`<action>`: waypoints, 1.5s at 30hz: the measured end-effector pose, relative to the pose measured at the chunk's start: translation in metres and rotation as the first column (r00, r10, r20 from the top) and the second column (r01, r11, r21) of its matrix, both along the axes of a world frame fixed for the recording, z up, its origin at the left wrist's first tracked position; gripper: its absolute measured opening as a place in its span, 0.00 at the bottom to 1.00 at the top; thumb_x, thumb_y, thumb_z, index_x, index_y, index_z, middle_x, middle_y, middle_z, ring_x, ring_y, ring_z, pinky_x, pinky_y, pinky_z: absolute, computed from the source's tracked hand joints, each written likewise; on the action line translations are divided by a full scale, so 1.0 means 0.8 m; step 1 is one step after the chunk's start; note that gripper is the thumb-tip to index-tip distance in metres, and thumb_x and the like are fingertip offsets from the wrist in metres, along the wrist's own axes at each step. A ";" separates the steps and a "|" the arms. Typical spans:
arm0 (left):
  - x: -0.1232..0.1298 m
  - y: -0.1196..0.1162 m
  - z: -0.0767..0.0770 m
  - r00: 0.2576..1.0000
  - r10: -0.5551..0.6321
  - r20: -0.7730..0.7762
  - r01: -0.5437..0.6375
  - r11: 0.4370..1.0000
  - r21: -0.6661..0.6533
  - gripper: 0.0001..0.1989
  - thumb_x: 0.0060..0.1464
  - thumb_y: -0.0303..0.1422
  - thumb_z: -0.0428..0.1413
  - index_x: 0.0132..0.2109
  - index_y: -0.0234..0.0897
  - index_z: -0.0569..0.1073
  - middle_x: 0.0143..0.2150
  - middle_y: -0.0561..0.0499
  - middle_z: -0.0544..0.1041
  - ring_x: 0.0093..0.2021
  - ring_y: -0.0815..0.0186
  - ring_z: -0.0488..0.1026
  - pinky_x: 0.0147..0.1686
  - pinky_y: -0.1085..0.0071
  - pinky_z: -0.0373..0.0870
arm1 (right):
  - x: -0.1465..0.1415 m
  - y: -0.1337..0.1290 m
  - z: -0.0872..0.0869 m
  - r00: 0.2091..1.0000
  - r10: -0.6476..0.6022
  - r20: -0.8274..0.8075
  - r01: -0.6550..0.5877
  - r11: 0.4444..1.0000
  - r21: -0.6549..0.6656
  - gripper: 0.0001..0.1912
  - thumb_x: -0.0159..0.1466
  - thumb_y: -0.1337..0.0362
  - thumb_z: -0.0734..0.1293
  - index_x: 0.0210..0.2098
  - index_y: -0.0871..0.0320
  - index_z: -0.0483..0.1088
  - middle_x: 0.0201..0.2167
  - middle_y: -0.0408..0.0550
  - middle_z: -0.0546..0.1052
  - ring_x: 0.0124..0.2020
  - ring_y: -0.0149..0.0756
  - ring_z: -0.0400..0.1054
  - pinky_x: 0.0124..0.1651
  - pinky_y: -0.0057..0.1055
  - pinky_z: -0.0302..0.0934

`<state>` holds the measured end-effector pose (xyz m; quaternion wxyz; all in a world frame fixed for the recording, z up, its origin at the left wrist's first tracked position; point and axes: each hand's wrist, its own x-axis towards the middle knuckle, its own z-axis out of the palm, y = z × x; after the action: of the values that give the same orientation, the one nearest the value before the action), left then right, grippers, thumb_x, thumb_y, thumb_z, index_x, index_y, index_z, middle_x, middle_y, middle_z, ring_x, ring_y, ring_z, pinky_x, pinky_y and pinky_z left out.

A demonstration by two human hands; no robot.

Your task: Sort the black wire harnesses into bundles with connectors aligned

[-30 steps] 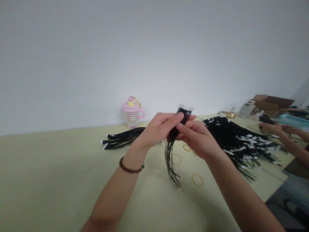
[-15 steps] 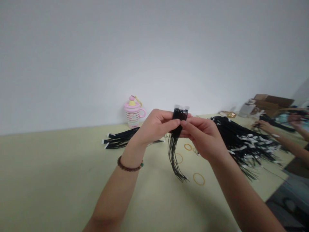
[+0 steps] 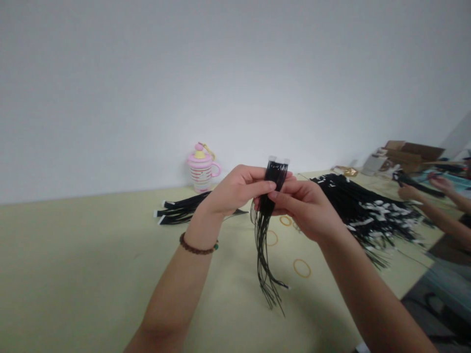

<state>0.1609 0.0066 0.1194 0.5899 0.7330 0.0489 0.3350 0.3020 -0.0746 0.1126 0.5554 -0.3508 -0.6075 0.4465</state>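
Note:
A bundle of black wires with white connectors at its top hangs in front of me, its loose ends fanning out downward. My left hand pinches it from the left just below the connectors, thumb across the front. From the other side my right hand grips the same bundle slightly lower, its thumb close to the left thumb. Behind my left wrist more black wire bundles with white ends lie on the table. Several yellow rubber bands are scattered below my hands.
A pink lidded mug stands against the wall. To the right spreads a large pile of black wires with white connectors. Beyond it are a cardboard box and another person's hands at the table's far right.
My right hand has slid a little down and left along the bundle. The wire tails hang lower and are more spread. The other person's hands have moved slightly.

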 end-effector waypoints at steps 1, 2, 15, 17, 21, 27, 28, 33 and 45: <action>-0.001 0.001 0.000 1.000 -0.013 -0.013 0.013 1.000 -0.010 0.16 0.51 0.33 0.58 0.48 0.37 0.75 0.27 0.51 0.77 0.19 0.75 0.66 0.18 0.79 0.63 | 0.000 -0.001 0.000 1.000 0.023 0.015 -0.023 1.000 -0.006 0.07 0.57 0.62 0.69 0.29 0.60 0.76 0.27 0.48 0.78 0.30 0.33 0.74 0.38 0.33 0.71; -0.002 0.001 0.001 1.000 -0.020 -0.014 0.020 1.000 -0.016 0.16 0.50 0.33 0.58 0.48 0.37 0.75 0.27 0.51 0.77 0.19 0.75 0.66 0.18 0.79 0.63 | 0.001 -0.002 0.001 0.999 0.040 0.027 -0.040 0.999 -0.013 0.07 0.58 0.62 0.68 0.30 0.60 0.76 0.28 0.48 0.78 0.30 0.33 0.74 0.38 0.32 0.71; 0.003 0.002 0.000 0.998 -0.001 0.055 0.003 0.999 -0.034 0.13 0.49 0.29 0.59 0.44 0.34 0.77 0.42 0.45 0.79 0.41 0.66 0.75 0.40 0.74 0.71 | -0.001 -0.008 0.001 0.997 -0.035 0.067 0.037 0.999 -0.026 0.10 0.56 0.62 0.69 0.36 0.60 0.75 0.31 0.48 0.78 0.32 0.34 0.74 0.37 0.31 0.70; 0.003 0.001 0.001 0.998 0.029 0.048 -0.030 1.000 0.010 0.12 0.50 0.30 0.59 0.43 0.33 0.77 0.41 0.45 0.79 0.41 0.66 0.75 0.41 0.74 0.71 | -0.002 -0.007 0.000 0.993 -0.086 0.080 0.087 0.996 -0.011 0.09 0.55 0.63 0.70 0.34 0.61 0.74 0.29 0.47 0.77 0.31 0.32 0.73 0.36 0.30 0.69; 0.002 -0.002 0.004 0.998 0.067 0.023 -0.068 0.996 0.060 0.10 0.49 0.29 0.59 0.41 0.33 0.78 0.36 0.48 0.80 0.38 0.69 0.75 0.40 0.77 0.71 | -0.002 -0.005 -0.004 0.972 -0.170 0.164 0.166 0.985 0.038 0.10 0.56 0.60 0.68 0.27 0.61 0.72 0.23 0.44 0.74 0.27 0.31 0.70 0.35 0.32 0.69; 0.001 -0.001 0.006 0.989 0.135 -0.054 -0.129 0.987 0.100 0.12 0.49 0.32 0.59 0.42 0.33 0.78 0.35 0.48 0.80 0.35 0.67 0.75 0.36 0.75 0.71 | 0.001 -0.003 -0.008 0.902 -0.289 0.321 0.254 0.956 0.147 0.15 0.60 0.58 0.64 0.22 0.61 0.68 0.22 0.44 0.70 0.27 0.32 0.68 0.34 0.33 0.67; 0.002 -0.001 0.005 0.988 0.140 -0.060 -0.133 0.986 0.099 0.12 0.49 0.33 0.59 0.41 0.32 0.78 0.34 0.48 0.80 0.34 0.67 0.75 0.35 0.75 0.71 | 0.001 -0.003 -0.008 0.900 -0.293 0.321 0.259 0.955 0.147 0.15 0.60 0.58 0.64 0.22 0.61 0.68 0.23 0.44 0.70 0.27 0.32 0.68 0.33 0.33 0.67; 0.007 0.003 0.000 0.990 0.141 -0.026 -0.140 0.989 0.035 0.12 0.50 0.37 0.58 0.35 0.32 0.79 0.31 0.48 0.79 0.31 0.70 0.73 0.32 0.76 0.69 | -0.001 -0.002 -0.003 0.948 -0.216 0.234 0.205 0.976 0.070 0.12 0.58 0.59 0.66 0.23 0.61 0.69 0.23 0.44 0.71 0.26 0.30 0.68 0.33 0.31 0.67; 0.008 0.003 0.001 0.996 0.084 0.005 -0.084 0.995 -0.056 0.11 0.50 0.35 0.59 0.39 0.33 0.78 0.36 0.47 0.80 0.34 0.70 0.74 0.36 0.76 0.70 | 0.001 0.011 -0.012 0.995 -0.093 0.035 0.094 0.995 -0.038 0.08 0.53 0.63 0.72 0.22 0.61 0.72 0.21 0.43 0.74 0.24 0.27 0.69 0.33 0.30 0.69</action>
<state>0.1675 0.0086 0.1203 0.5958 0.7123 0.0867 0.3608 0.3025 -0.0655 0.1032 0.5585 -0.3971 -0.5907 0.4259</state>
